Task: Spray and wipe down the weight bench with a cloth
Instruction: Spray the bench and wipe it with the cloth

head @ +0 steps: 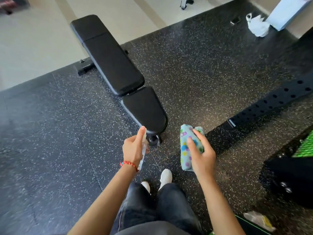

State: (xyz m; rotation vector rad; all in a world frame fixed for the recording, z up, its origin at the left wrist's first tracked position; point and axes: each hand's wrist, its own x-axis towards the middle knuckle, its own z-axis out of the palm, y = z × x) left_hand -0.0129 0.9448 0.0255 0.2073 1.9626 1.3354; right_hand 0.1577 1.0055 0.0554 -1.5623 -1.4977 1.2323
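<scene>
Legs and shoes: the person stands at the near end of the bench, dark trousers and white shoes (166, 176) on the speckled rubber floor (50, 133).
Left hand: the left hand (133, 150) is wrapped round a small clear spray bottle (144, 150), index finger raised over the pale nozzle, which points toward the seat pad.
Right hand: the right hand (201, 155) clasps a rolled pale-blue cloth (185, 148) with coloured spots, fingers curled over its upper part.
Bottle handling: likely light and stiff, its smooth plastic perhaps slippery when wet; a full wrap round the body with one finger free for the pump suits it.
Cloth handling: soft and light; it probably needs unrolling or bunching into the palm to give a flat wiping face.
Weight bench: the black weight bench (116, 68) lies flat just ahead, running away to the upper left; the short seat pad is nearest, the long back pad beyond. Its vinyl looks smooth and firm, and I see no wet sheen on it.
Farther off: a perforated black rack beam (271, 102) at right, and a white plastic bag (257, 26) by the far wall.
</scene>
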